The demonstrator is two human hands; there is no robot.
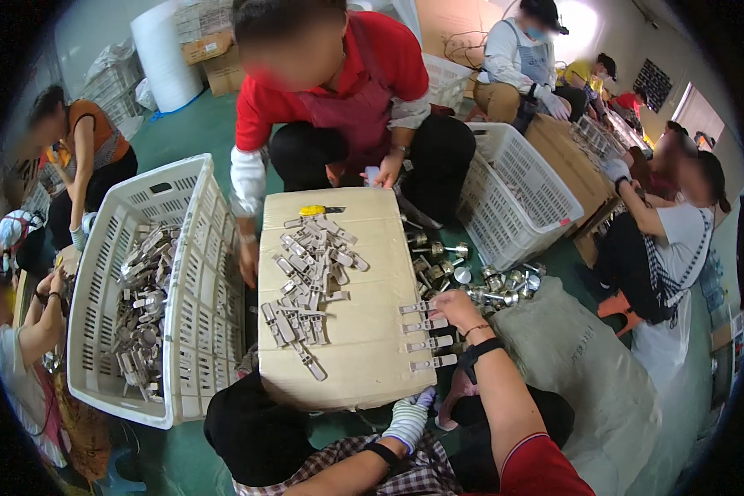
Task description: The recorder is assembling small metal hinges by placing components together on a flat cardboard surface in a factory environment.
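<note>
Clips [433, 362] in pale grey lie in two groups on the worktop [384, 256]: a spaced row [430, 343] of four beside the right grip [438, 312], running from its fingertips toward the wearer, and a loose heap [306, 260] well to its left. The right grip's fingers bend together at the outer end of the row's farthest clip [413, 307]; whether they are clamped on it I cannot tell. The left grip [407, 422], in a striped glove, sits nearer the wearer than the right one, by the worktop's near edge; I cannot tell how its fingers stand. Judging by the layout, the lining-up looks early: four clips placed, the much larger heap left unsorted. Farther left of the right grip, a white crate [207, 331] holds more metal pieces [147, 306].
</note>
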